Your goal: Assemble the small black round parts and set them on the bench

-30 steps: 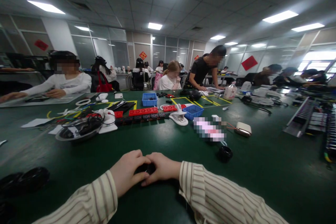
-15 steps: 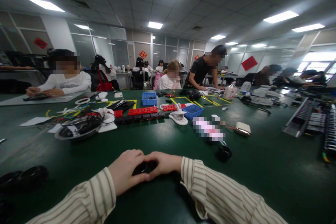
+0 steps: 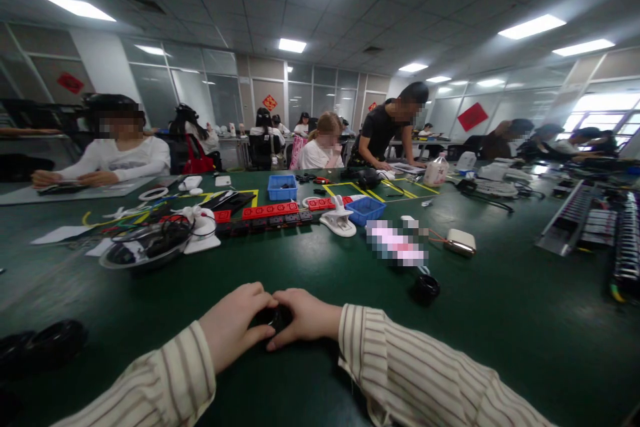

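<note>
At the near middle of the table, my left hand (image 3: 233, 327) and my right hand (image 3: 307, 317) curl around a glossy black round piece (image 3: 273, 319). Fingers and thumbs of both hands press on it from either side, and most of it is hidden. Thumbs and forefingers nearly meet over the piece. Similar in look, a black ring-shaped piece (image 3: 427, 287) lies to the right, beyond my right hand. Toward the left edge lie more glossy black round pieces (image 3: 57, 340).
Farther back stand a plastic-covered bowl (image 3: 145, 257), red and black socket strips (image 3: 270, 211), a white clip (image 3: 339, 219) and blue bins (image 3: 367, 211). A small cream case (image 3: 461, 242) lies to the right. Metal racks (image 3: 563, 217) are at far right. Co-workers sit and stand across the table.
The view has shifted slightly. My right thumb has slid a little lower and leftward on the black round piece, and both hands still hold it.
</note>
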Tool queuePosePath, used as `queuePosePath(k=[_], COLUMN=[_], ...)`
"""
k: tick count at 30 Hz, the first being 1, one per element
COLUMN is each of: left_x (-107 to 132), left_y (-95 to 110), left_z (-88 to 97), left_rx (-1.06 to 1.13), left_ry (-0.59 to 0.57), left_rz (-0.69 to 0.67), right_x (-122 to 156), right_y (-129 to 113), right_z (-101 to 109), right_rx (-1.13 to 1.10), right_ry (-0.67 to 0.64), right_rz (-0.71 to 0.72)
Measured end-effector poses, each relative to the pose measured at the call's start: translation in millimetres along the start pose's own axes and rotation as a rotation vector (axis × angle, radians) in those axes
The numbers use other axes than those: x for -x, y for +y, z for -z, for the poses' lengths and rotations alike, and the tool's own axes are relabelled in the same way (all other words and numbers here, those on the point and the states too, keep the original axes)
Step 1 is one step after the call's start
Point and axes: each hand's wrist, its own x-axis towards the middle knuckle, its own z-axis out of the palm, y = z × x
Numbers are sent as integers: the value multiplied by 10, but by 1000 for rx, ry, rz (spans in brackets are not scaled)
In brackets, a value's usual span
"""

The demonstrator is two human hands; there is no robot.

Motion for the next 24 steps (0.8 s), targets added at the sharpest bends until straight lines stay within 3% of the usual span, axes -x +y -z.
queuePosePath(k=[3,7,14,21,24], left_x=[-4,-7,1,34,20], left_y=[54,29,-12,-90,-53], left_z=[-59,-60,-23,65,66], left_rx=[-110,-135,-30,101,103], left_ry=[107,149,71,-80,-96], left_rz=[97,79,-59,-153,-107], right_x=[25,35,-5,11,6], right_y=[-69,-90,-11,-56,-81], right_z=[-57,-37,57,34,-5], right_rx=[84,97,43,63,148], right_ry=[116,104,-66,-15,17], right_rz=[-45,14,59,11,-8])
